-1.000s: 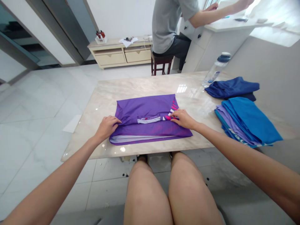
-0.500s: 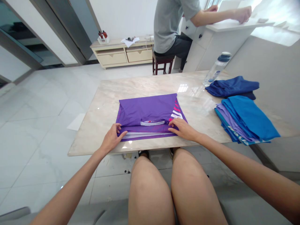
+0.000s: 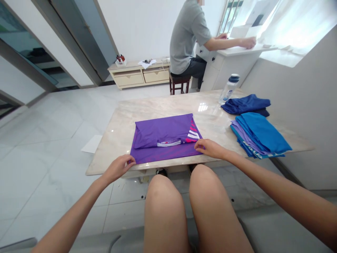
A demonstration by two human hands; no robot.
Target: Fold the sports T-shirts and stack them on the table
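A purple shirt (image 3: pixel 163 130) with white and pink stripes at its right side lies folded on the marble-patterned table (image 3: pixel 110 140) before me. Its collar, with a pale inner band, faces me, and a single flat strip of cloth extends below it to the table's near edge. My left hand (image 3: pixel 119 167) pinches the shirt's near left corner between thumb and fingers. At the near right edge of the shirt, my right hand (image 3: pixel 212 148) has its fingers curled closed on the cloth; the fingertips are partly hidden.
Folded blue and lilac clothes (image 3: pixel 264 133) are stacked on the right, with a dark blue garment (image 3: pixel 247 104) behind them. A clear water bottle (image 3: pixel 228 89) stands at the back right. Beyond the table, another person (image 3: pixel 184 38) sits on a stool (image 3: pixel 179 82) at a white desk.
The near flap of the shirt, raised and bunched before, now lies flat toward me. Both hands have moved outward to its near corners. My view has tilted up somewhat.
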